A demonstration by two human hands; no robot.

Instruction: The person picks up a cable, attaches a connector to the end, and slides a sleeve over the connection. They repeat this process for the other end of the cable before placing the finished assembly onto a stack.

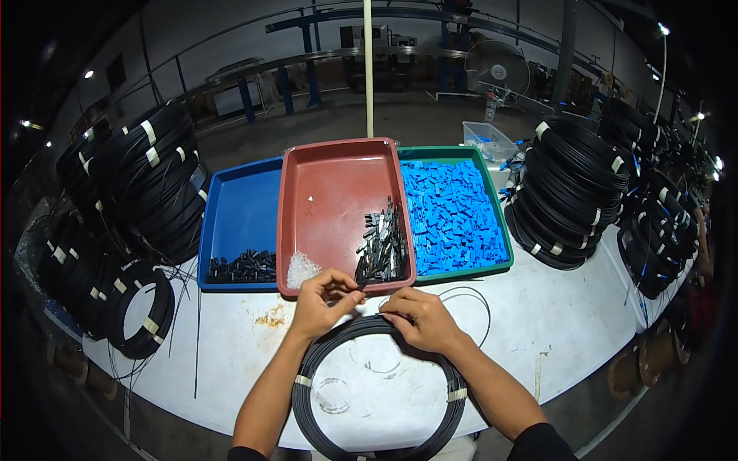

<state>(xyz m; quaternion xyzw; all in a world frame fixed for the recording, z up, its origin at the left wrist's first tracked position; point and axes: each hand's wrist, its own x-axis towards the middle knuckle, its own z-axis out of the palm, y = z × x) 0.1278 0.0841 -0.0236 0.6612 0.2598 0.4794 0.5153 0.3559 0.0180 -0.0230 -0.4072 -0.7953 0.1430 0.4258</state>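
My left hand (323, 300) pinches a small black part (360, 284) and the thin cable end at the near rim of the red tray (334, 180). Just right of it, my right hand (419, 316) grips the top of a black cable coil (380, 388) that lies flat on the white table (553, 307) in front of me. The coil is bound with white tape bands. Inside the red tray lie a pile of black and grey connector parts (382, 244) and a heap of small clear pieces (301, 269).
A blue tray (238, 203) holding black parts (242, 266) sits left of the red one. A green tray (455, 211) full of blue pieces sits right. Stacks of black cable coils stand at left (146, 180) and right (576, 192). A single coil (142, 307) lies left.
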